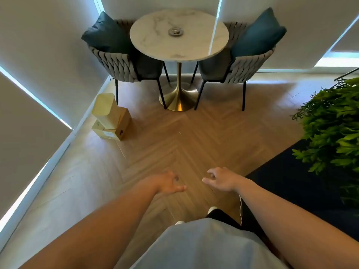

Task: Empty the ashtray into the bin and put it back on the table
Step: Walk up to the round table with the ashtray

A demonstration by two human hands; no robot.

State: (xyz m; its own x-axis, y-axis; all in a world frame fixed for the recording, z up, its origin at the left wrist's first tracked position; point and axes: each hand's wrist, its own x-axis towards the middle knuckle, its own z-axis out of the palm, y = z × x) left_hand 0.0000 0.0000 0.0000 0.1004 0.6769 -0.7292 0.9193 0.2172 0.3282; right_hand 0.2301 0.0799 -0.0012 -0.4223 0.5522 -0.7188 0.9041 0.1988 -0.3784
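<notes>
A small round metal ashtray (175,32) sits near the middle of a round marble table (155,47) at the far end of the room. A pale cream bin (104,110) stands on the floor to the left, against a cardboard box. My left hand (168,183) and my right hand (219,180) are stretched out low over the wooden floor, far short of the table. Both hold nothing and their fingers are spread.
Two woven grey chairs with teal cushions flank the table, one on the left (118,63) and one on the right (246,63). A cardboard box (116,129) lies by the bin. A green plant (332,125) and a dark rug (295,183) are on the right.
</notes>
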